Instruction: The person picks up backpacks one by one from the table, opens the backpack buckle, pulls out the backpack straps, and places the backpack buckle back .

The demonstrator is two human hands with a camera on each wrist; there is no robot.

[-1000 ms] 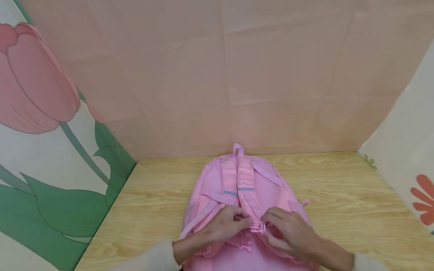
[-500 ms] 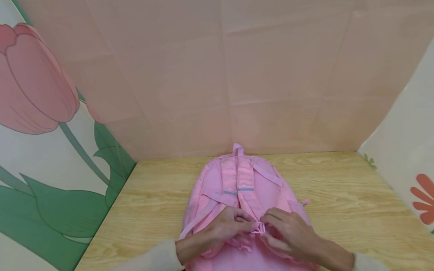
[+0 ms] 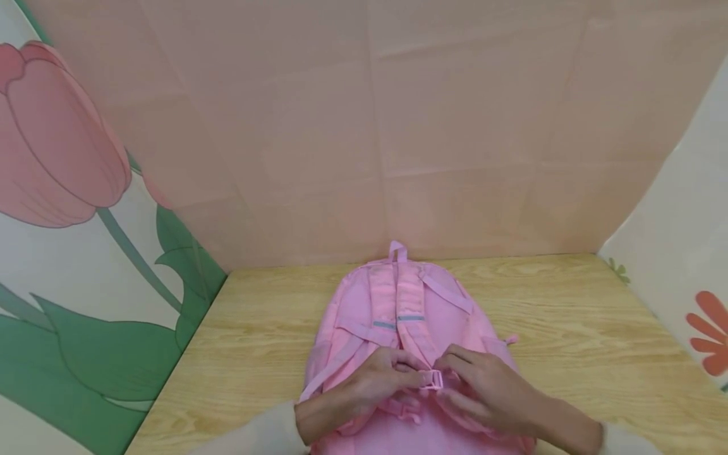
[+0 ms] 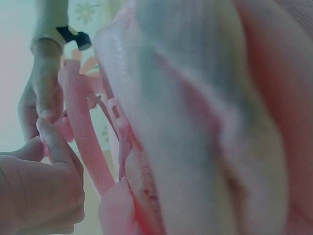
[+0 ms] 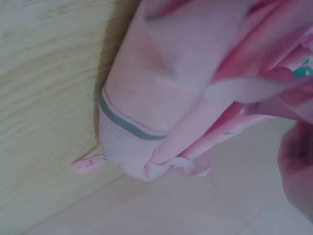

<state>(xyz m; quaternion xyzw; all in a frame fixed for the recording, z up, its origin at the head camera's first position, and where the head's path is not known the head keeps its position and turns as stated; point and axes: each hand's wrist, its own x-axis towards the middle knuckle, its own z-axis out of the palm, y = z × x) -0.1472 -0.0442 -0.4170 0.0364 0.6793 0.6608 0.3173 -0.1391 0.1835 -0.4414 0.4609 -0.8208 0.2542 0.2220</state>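
Note:
A pink backpack (image 3: 364, 297) lies on the table with its shoulder straps facing up. Over its lower half, a pink side-release buckle (image 3: 431, 380) is between my two hands. My left hand (image 3: 381, 379) pinches the buckle's left part between thumb and fingers. From the other side, my right hand (image 3: 483, 388) holds the buckle's right end with thumb and fingertips. The two buckle parts meet, with the prongs no longer showing. Both hands also come together in the left wrist view, where the fingers of my left hand (image 4: 46, 188) partly cover the buckle.
The wooden table (image 3: 569, 328) extends on both sides of the backpack. Behind it rises a beige backdrop (image 3: 375, 126). Another pink buckle piece (image 3: 409, 414) hangs below the hands. A pink zip pull (image 5: 88, 164) sticks out from the bag's side.
A second ago the buckle's prongs stuck out between the hands. My left hand has pushed its part rightward into the other part. The right hand has barely moved.

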